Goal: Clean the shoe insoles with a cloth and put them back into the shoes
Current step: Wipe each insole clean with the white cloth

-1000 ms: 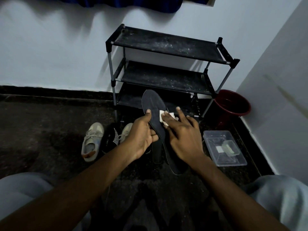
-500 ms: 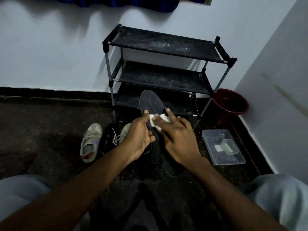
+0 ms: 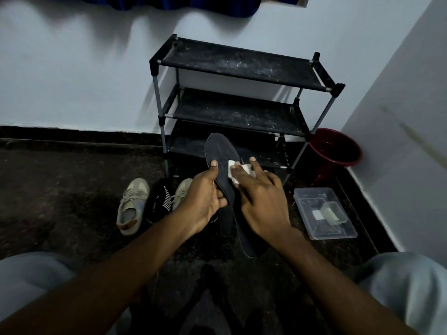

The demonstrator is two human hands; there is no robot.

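Head view: left hand (image 3: 203, 201) grips long dark fabric insole (image 3: 221, 160); right hand (image 3: 261, 201) presses small white cloth (image 3: 233, 169); wipe firmly along its length.

A corner of a home. A dusty shoe rack (image 3: 238, 93) stands against the wall, sneakers (image 3: 131, 205) and a red bucket (image 3: 335, 151) on the floor.

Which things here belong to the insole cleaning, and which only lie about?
Job: dark flat insole, small white cloth, left hand, right hand, beige lace-up shoes.
Lying about: black three-tier rack, dark red bucket, clear plastic box.
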